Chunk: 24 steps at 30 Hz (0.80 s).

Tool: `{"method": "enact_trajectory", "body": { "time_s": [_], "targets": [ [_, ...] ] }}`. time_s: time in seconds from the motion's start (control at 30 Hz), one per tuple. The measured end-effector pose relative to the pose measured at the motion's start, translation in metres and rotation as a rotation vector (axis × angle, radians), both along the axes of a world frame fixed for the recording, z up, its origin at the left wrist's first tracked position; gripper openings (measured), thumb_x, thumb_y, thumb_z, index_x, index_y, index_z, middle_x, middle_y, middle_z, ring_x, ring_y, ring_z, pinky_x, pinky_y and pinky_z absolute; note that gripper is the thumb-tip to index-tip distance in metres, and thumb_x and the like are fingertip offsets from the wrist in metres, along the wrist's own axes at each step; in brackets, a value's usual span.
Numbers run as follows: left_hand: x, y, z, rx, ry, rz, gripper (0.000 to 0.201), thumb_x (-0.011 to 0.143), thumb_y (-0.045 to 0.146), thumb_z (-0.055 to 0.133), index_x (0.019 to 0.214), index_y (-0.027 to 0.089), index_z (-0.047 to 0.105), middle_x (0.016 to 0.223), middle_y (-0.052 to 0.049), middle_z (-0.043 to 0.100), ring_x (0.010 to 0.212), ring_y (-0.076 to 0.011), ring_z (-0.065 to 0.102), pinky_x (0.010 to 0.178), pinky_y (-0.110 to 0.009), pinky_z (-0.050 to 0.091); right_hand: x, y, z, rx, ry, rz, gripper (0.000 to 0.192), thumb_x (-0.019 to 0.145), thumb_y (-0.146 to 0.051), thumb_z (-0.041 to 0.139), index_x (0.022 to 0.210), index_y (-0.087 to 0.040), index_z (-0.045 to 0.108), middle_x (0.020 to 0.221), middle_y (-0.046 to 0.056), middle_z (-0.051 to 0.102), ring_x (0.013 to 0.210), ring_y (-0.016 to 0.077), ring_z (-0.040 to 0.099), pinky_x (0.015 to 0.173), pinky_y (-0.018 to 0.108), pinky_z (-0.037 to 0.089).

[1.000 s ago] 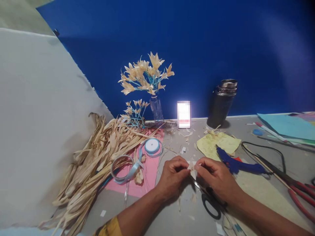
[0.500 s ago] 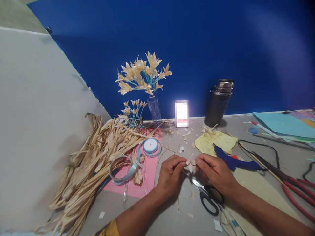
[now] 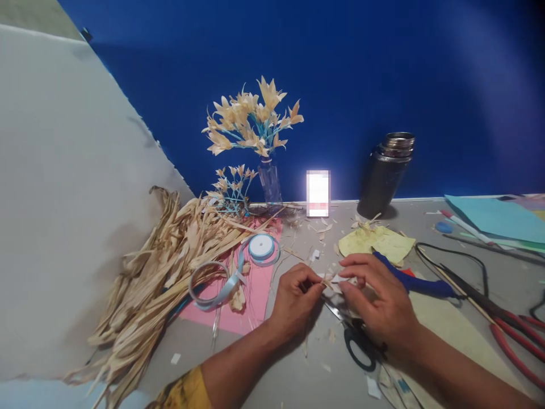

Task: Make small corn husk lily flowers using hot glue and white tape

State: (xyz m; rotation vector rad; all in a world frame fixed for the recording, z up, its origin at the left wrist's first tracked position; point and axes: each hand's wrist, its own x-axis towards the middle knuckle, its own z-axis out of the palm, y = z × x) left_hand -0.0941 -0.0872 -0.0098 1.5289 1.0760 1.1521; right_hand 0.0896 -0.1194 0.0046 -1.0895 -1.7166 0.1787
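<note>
In the head view my left hand (image 3: 298,298) pinches a small flower (image 3: 329,284) of pale dried husk between thumb and fingertips. My right hand (image 3: 378,298) is at the flower's right side, thumb and fingers parted around its petals; whether a fingertip touches them I cannot tell. Under both hands lies a pair of scissors (image 3: 360,347) with black handles, its blades pointing up and left, partly covered by my right hand. Just beyond my right hand rests a blue glue gun (image 3: 419,283), partly over a yellow paper piece (image 3: 374,243).
Dried corn husks (image 3: 140,289) heap at left, beside pink paper (image 3: 259,295) with a ribbon roll (image 3: 261,247) and tape ring (image 3: 193,292). Behind stand a bottle (image 3: 269,182) of husk flowers, a bright blurred screen (image 3: 318,193) and a dark flask (image 3: 385,176). Red-handled shears (image 3: 506,335) lie right.
My right hand's fingers have spread from a pinch at the flower, and the hand has turned a little. My left hand keeps its pinch. The whole view has shifted slightly.
</note>
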Motion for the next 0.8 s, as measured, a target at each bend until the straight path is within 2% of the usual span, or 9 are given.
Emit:
{"method": "enact_trajectory", "body": {
  "time_s": [0.13,0.23,0.43,0.7,0.8],
  "targets": [
    [0.002,0.000,0.005,-0.076,-0.062,0.019,0.007,0.069,0.015,0.073,0.063,0.018,0.071,0.069,-0.001,0.062,0.068,-0.0147,0.055,0.065,-0.026,0.040,-0.004,-0.003,-0.001,0.134,-0.163,0.017,0.008,0.091,-0.022,0.070,0.099,-0.023,0.067,0.105,0.010,0.070,0.096,0.0251,0.067,0.083,0.038,0.055],
    [0.002,-0.001,0.006,-0.118,-0.095,-0.007,0.006,0.068,0.015,0.073,0.063,0.017,0.071,0.070,-0.002,0.063,0.068,-0.0145,0.055,0.065,-0.026,0.040,-0.006,-0.002,-0.001,0.151,-0.233,-0.035,0.005,0.093,-0.020,0.068,0.096,-0.023,0.066,0.104,0.010,0.070,0.096,0.0250,0.066,0.082,0.039,0.055],
    [0.001,-0.005,0.004,-0.181,-0.069,-0.083,0.003,0.070,0.016,0.073,0.069,0.017,0.070,0.069,0.000,0.060,0.063,-0.0124,0.050,0.061,-0.025,0.037,-0.005,-0.003,-0.002,0.175,-0.308,-0.066,0.011,0.094,-0.012,0.063,0.094,-0.022,0.065,0.103,0.009,0.069,0.095,0.0236,0.064,0.080,0.037,0.053],
    [-0.002,-0.009,0.013,-0.059,0.046,-0.170,0.010,0.072,0.018,0.069,0.063,0.018,0.064,0.066,0.001,0.054,0.061,-0.0121,0.047,0.060,-0.026,0.035,-0.003,-0.005,0.000,0.215,-0.363,-0.082,0.011,0.094,-0.010,0.064,0.092,-0.021,0.065,0.101,0.008,0.070,0.093,0.0224,0.064,0.080,0.036,0.052],
    [-0.002,-0.009,0.013,-0.062,0.049,-0.192,0.009,0.070,0.018,0.069,0.064,0.017,0.062,0.066,0.001,0.053,0.062,-0.0119,0.046,0.058,-0.025,0.034,-0.003,-0.005,-0.001,0.222,-0.365,-0.084,0.011,0.094,-0.011,0.063,0.091,-0.022,0.065,0.101,0.008,0.071,0.092,0.0223,0.064,0.081,0.037,0.052]
  ]
}}
